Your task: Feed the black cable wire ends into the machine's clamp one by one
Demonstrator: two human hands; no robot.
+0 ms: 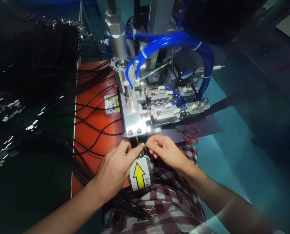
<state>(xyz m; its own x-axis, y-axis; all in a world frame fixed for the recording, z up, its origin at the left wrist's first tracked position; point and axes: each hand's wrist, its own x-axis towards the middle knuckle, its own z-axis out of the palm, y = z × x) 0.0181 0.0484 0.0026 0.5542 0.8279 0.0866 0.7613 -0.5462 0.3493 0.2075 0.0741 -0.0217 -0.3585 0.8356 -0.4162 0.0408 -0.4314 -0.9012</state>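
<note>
My left hand [115,167] is closed, with thumb and forefinger pinched on the end of a black cable, most of which my fingers hide. Thin coloured wires [145,146], red and green among them, stick out between my two hands. On their other side, the fingertips of my right hand [164,150] are pressed together on these wires. Both hands are just in front of the metal plate [132,120] of a machine. Below the wires is a rounded part with a yellow arrow label [139,175].
Red-handled snips [190,134] lie right of my right hand. Blue air hoses [179,40] arch over the machine's cylinders. Black cables cross the orange surface [91,130] to the left, with a large cable bundle [59,42] beyond. More stripped cables [145,211] rest on my checked clothing.
</note>
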